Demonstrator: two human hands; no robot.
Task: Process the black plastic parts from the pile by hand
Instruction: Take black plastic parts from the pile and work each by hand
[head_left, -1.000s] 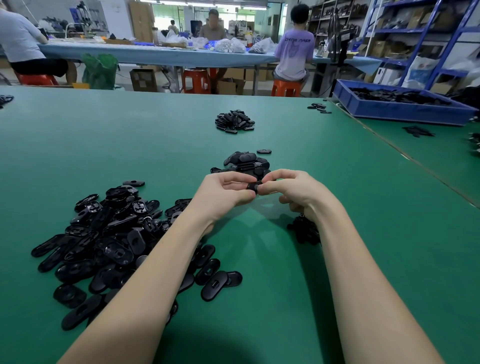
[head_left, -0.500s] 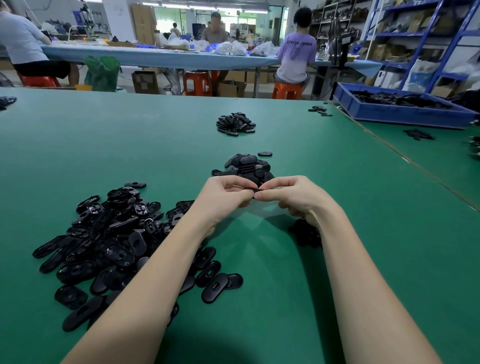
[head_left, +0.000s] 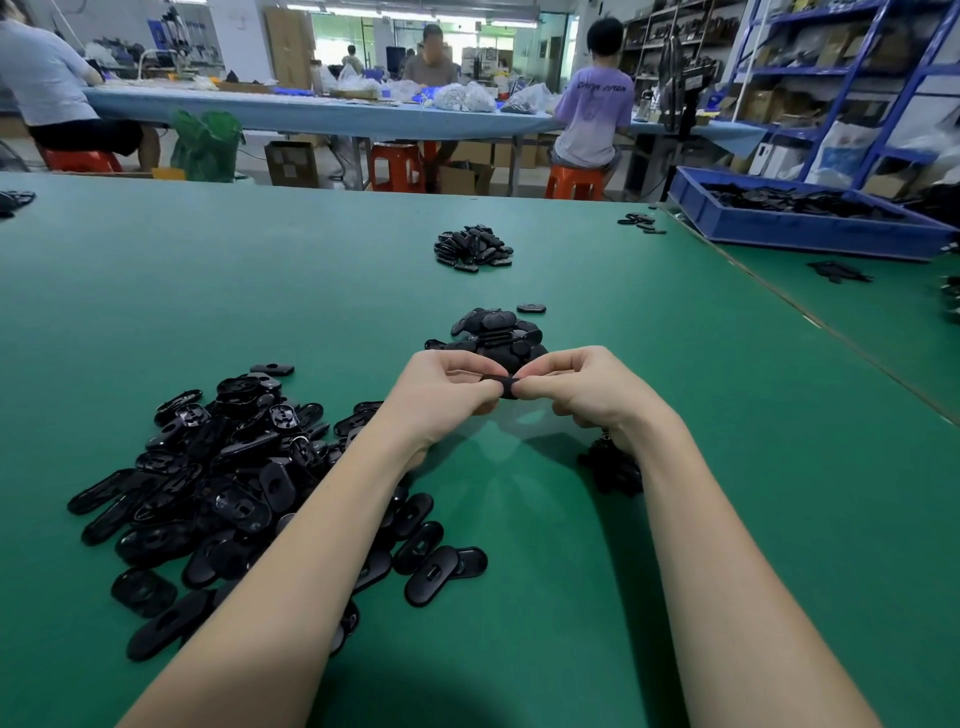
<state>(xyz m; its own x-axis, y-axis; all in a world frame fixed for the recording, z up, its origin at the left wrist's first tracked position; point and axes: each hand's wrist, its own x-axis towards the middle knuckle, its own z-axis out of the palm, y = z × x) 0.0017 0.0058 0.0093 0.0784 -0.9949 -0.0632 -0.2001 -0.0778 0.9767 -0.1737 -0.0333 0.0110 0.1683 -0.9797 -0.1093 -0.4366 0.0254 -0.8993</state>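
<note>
A big pile of flat black oval plastic parts (head_left: 218, 483) lies on the green table at the left, under my left forearm. My left hand (head_left: 447, 395) and my right hand (head_left: 582, 387) meet above the table's middle, both pinching one small black part (head_left: 506, 387) between thumbs and fingertips. Most of that part is hidden by the fingers. Just beyond the hands sits a small heap of black parts (head_left: 496, 335). A dark clump of small black bits (head_left: 610, 467) lies under my right wrist.
Farther back lies another heap of black parts (head_left: 472, 249), with a few loose ones (head_left: 641, 223) at the back right. A blue bin (head_left: 800, 223) holding black parts stands on the neighbouring table at the right. People sit on orange stools at a long table behind.
The two hands stay together on the small part, with only slight finger shifts. The view has tilted a little; nothing on the table has moved.
</note>
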